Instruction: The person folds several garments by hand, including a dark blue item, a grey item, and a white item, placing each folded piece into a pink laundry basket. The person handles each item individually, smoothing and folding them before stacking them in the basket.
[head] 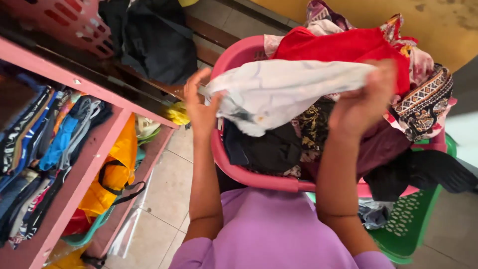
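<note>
Both hands hold a pale white cloth (284, 89) stretched out just above the pink laundry basket (264, 178), which serves here as the landmark. The left hand (199, 107) pinches the cloth's near-left end above the basket's left rim, fingers partly spread, thumb against the fabric. The right hand (361, 102) is closed on the cloth's other end over the middle of the basket; its fingers are blurred, so exactly how they fold round the fabric is hard to make out. The cloth sags between the two hands, with a small dark stain near its lower edge. Inside the basket, beneath the cloth, lie dark garments (266, 149); a red garment (348, 47) is heaped at the far side, and a patterned fabric (423, 102) spills over the right rim. The basket rests on a green plastic chair (413, 219). To the left of the basket stands a pink shelf unit (94, 149) packed with folded clothes (45, 144) and an orange bag (117, 174). Beyond the basket's far-left rim, a black garment (154, 40) lies on a bench.
</note>
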